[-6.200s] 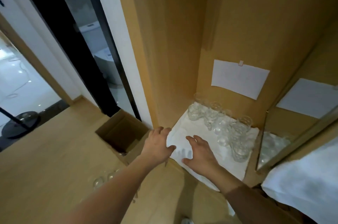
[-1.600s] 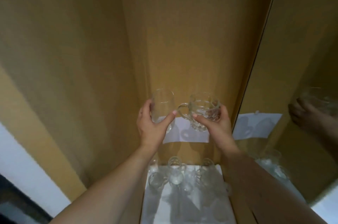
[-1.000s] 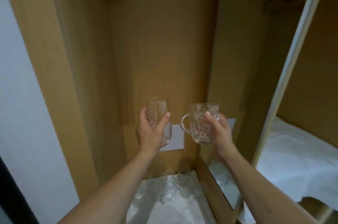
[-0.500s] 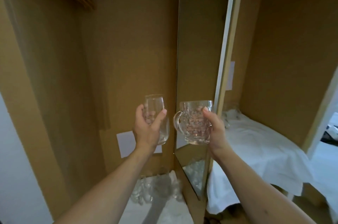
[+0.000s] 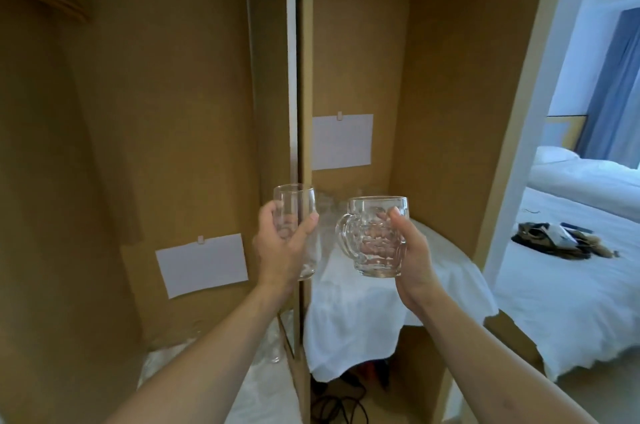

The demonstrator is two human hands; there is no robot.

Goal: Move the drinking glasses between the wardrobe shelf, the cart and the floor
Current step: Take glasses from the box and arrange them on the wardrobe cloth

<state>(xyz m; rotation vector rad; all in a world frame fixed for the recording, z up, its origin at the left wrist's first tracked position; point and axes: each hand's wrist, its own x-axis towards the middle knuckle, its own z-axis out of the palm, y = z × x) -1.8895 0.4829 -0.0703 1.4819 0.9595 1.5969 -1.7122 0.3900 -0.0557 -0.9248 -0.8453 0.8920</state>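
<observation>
Glasses held up in both hands

Tumbler (image 5: 295,226), plain and clear, sits upright in the left hand (image 5: 280,250), whose fingers (image 5: 268,215) curl round its back while the thumb presses the front. Just beside it, the dimpled mug (image 5: 377,236) is gripped by the right hand (image 5: 412,257), fingers wrapped round the body, handle pointing left. Both hang in front of the wardrobe's white-draped shelf (image 5: 363,302), where more glasses (image 5: 329,205) stand behind. A bed (image 5: 581,285) lies to the right.

Brown wardrobe walls (image 5: 173,94) are filling the view, each carrying a white paper sheet (image 5: 341,141). At right, daylight is falling on a white bed (image 5: 571,285) beside blue curtains (image 5: 613,94).
</observation>
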